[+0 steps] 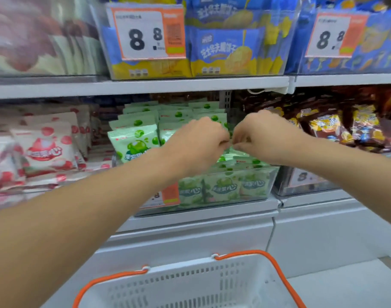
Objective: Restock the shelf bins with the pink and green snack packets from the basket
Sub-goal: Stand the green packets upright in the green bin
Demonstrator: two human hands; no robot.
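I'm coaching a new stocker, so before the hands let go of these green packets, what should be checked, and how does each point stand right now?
1. Right bin: ok. Both hands are over the clear bin that holds green packets.
2. Grip: ok. The left hand and the right hand pinch a green packet between them.
3. Room in the bin: cannot tell; the hands hide the spot.
4. Pink packets kept apart: ok, they lie to the left.
5. Stock left in the basket: cannot tell; its inside is out of view.
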